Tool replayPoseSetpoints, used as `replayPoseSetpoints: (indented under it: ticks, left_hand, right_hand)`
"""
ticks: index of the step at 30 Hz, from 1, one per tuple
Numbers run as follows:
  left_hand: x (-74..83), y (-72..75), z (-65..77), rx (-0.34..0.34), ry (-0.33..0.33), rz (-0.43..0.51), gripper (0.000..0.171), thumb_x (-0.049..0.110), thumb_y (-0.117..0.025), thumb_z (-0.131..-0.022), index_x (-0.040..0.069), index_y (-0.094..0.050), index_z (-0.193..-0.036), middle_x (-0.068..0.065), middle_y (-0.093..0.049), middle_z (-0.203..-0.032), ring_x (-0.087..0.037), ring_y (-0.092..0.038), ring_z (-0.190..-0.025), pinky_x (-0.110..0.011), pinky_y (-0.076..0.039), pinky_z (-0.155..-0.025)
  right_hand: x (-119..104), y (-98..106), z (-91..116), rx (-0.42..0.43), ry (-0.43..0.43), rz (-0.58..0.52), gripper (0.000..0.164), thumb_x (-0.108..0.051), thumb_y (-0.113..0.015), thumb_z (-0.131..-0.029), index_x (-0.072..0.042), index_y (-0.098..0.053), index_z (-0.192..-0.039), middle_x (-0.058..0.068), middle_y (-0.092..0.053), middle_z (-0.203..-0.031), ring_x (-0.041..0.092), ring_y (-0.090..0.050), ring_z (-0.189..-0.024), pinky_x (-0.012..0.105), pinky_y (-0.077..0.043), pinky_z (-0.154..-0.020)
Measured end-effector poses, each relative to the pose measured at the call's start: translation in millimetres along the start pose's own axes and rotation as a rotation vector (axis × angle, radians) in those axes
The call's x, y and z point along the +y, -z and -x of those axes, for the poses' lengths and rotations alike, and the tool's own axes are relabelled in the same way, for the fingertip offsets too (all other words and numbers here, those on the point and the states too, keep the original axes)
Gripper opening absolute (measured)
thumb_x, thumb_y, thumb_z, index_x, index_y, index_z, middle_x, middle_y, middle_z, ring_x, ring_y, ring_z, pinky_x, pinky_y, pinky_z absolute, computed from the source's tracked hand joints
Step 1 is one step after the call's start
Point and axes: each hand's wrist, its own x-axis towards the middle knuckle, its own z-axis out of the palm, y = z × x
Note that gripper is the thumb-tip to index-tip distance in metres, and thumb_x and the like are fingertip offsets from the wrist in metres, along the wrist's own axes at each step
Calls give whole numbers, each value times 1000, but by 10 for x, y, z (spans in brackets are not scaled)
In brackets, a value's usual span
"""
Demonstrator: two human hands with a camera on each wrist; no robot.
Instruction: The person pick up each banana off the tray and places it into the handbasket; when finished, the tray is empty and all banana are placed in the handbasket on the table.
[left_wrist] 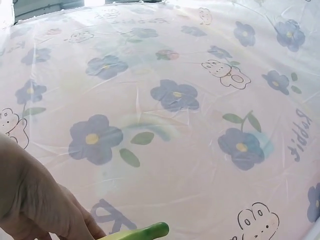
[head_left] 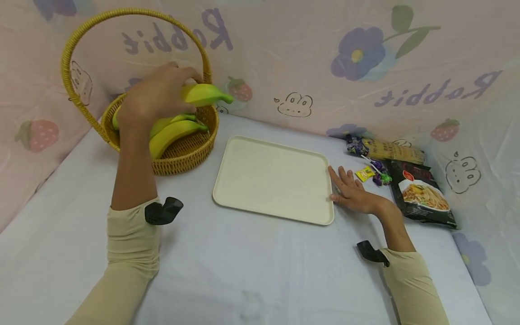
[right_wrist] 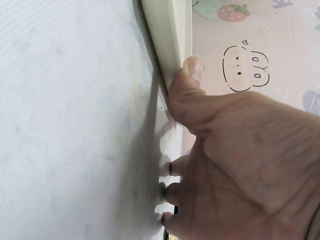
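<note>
My left hand (head_left: 156, 97) grips a yellow-green banana (head_left: 205, 95) just above the wicker basket (head_left: 183, 160), its stem end pointing right. In the left wrist view only the green stem tip of that banana (left_wrist: 145, 232) shows beside the hand (left_wrist: 45, 205). Other bananas (head_left: 174, 135) lie inside the basket, partly hidden by the forearm. At the right edge of a cream rectangular tray (head_left: 274, 180), my right hand (head_left: 351, 192) rests with fingers spread. The right wrist view has the thumb of this hand (right_wrist: 235, 150) touching the tray's side (right_wrist: 170, 40).
Right of the tray lie a black noodle packet (head_left: 424, 194), a long tan package (head_left: 390, 151), a yellow wrapped candy (head_left: 364, 174) and purple and green lollipops (head_left: 382, 174). The basket's tall handle (head_left: 134, 11) arches over the left hand. A printed curtain (head_left: 260, 58) stands behind the white table (head_left: 227, 262).
</note>
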Motion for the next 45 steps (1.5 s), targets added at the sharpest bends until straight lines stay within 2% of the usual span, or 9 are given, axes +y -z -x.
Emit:
replayPoseSetpoints:
  ticks: [7, 16, 19, 23, 26, 32, 35, 41, 45]
  left_hand:
    - [-202, -16, -28, -57, 53, 10, 65, 5, -71, -96, -2, -44, -155, -30, -45, -157, -48, -44, -137, -66, -40, -113]
    - [-508, -68, -90, -114, 187, 27, 72, 13, -77, -95, 1, -41, -156, -29, -36, -164, -56, -33, -147, -76, -33, -114]
    - [-609, -91, -142, -153, 208, 20, 73, 18, -77, -95, 3, -40, -157, -31, -34, -163, -58, -34, -145, -78, -35, -111]
    - [-710, -134, -227, -204, 212, -8, 75, 23, -76, -96, 3, -38, -159, -34, -36, -160, -59, -37, -141, -77, -36, -111]
    - [-740, -179, -281, -213, 207, -8, 75, 23, -77, -96, 3, -39, -158, -33, -38, -160, -58, -38, -141, -74, -36, -113]
    - [-727, -254, -325, -183, 233, 15, 65, 19, -80, -93, 1, -51, -148, -32, -32, -164, -55, -32, -147, -70, -40, -111]
    - [-725, -265, -331, -192, 239, -3, 59, 17, -80, -93, 0, -53, -143, -35, -27, -163, -55, -32, -145, -70, -43, -107]
    - [-725, -266, -340, -240, 228, -16, 63, 14, -79, -93, -2, -48, -145, -36, -31, -160, -53, -41, -137, -66, -46, -103]
    - [-725, -279, -332, -239, 245, -7, 66, 13, -80, -91, 1, -46, -147, -33, -37, -158, -51, -46, -132, -66, -47, -100]
  right_hand:
    - [19, -14, -11, 9, 21, 10, 87, -42, -46, -111, -12, 14, -167, 34, 24, -168, 59, 27, -152, 79, 15, -119]
    - [137, -38, -9, 31, 63, -52, 93, -57, -47, -106, -26, 17, -167, 32, 29, -167, 59, 33, -149, 79, 22, -115]
    - [127, -32, -12, 27, 54, -44, 93, -56, -47, -107, -25, 17, -167, 31, 29, -167, 57, 33, -150, 78, 22, -116]
    - [25, 1, -3, 3, 17, -12, 91, -49, -46, -109, -16, 15, -167, 31, 28, -167, 57, 30, -152, 79, 17, -118]
    - [24, -1, -3, 4, 18, -14, 90, -48, -46, -109, -16, 15, -167, 32, 28, -167, 58, 30, -151, 79, 17, -117]
    - [94, -33, -5, 25, 45, -44, 92, -57, -46, -107, -27, 17, -167, 30, 29, -167, 56, 32, -151, 78, 19, -117]
    - [79, -18, 3, 23, 38, -31, 91, -55, -45, -108, -24, 16, -167, 29, 29, -168, 56, 32, -152, 77, 19, -118]
    - [13, 1, 4, 1, 20, 7, 87, -42, -46, -111, -12, 14, -167, 34, 25, -167, 59, 28, -152, 79, 16, -118]
    - [18, -5, -7, 1, -2, 19, 87, -42, -45, -111, -13, 15, -167, 33, 26, -168, 59, 28, -152, 79, 15, -119]
